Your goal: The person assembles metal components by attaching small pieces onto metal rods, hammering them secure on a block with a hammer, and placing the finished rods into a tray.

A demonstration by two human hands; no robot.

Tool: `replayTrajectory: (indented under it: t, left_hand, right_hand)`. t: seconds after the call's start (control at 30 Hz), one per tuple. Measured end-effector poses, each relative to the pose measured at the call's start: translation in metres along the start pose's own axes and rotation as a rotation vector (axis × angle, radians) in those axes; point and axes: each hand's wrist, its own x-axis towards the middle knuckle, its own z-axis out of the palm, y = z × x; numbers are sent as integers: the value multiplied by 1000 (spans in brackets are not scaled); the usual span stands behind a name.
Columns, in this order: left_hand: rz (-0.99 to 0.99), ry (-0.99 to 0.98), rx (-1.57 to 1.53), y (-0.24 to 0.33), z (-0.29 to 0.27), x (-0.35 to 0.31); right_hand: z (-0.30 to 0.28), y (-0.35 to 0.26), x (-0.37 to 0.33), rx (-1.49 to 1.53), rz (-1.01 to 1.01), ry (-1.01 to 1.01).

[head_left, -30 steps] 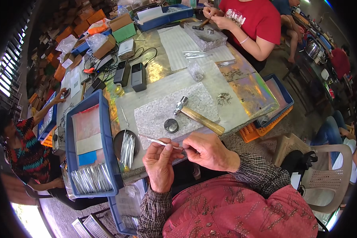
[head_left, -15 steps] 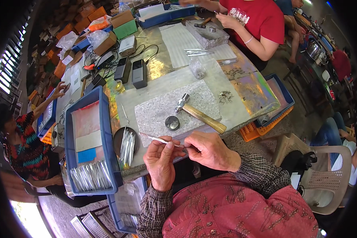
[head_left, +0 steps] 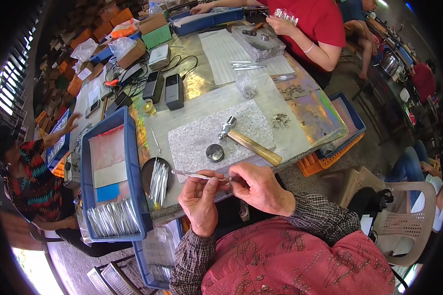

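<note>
My left hand (head_left: 201, 200) is closed round a slim silver metal piece (head_left: 186, 174), whose thin end sticks out to the left. The fingers of my right hand (head_left: 262, 191) pinch at the piece's other end; my fingertips hide what is there. Just beyond both hands lies a speckled stone slab (head_left: 189, 137). On it rest a ball-peen hammer (head_left: 255, 146) with a wooden handle and a round, shiny-topped metal block (head_left: 214, 153). Left of my hands, a dark round dish (head_left: 148, 169) holds several slim silver pieces (head_left: 159, 184).
A blue tray (head_left: 85, 172) at the left holds many silver pieces. Small metal bits (head_left: 280, 121) lie right of the slab, and a clear bag (head_left: 246, 87) lies beyond it. Across the table works a person in red (head_left: 315, 24); another person (head_left: 32, 172) is at the left.
Both hands keep their grip, and the silver piece has tilted slightly flatter. The co-worker in red has leaned left and reaches into the far blue tray. The person at the left has drawn a hand back.
</note>
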Motion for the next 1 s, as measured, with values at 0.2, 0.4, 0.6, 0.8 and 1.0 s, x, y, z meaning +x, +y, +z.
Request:
replayTrajectory:
  t: [0.2,0.4,0.6,0.8,1.0]
  left_hand:
    - [-66,8,-117,-2,-7,-1]
    - [-43,36,-39,-2,-4,2]
    - [-78,11,-74,0,-5,12]
    - [-7,-17,-59,6,-6,31]
    - [76,23,149,6,-8,51]
  right_hand:
    - [-2,6,-5,-89,-103,-75]
    - [7,8,-4,-129,-99,-33]
    - [4,12,4,-175,-136,-63]
    - [-29,12,20,-356,-189,-40]
    - [-53,22,18,-670,-85,-121]
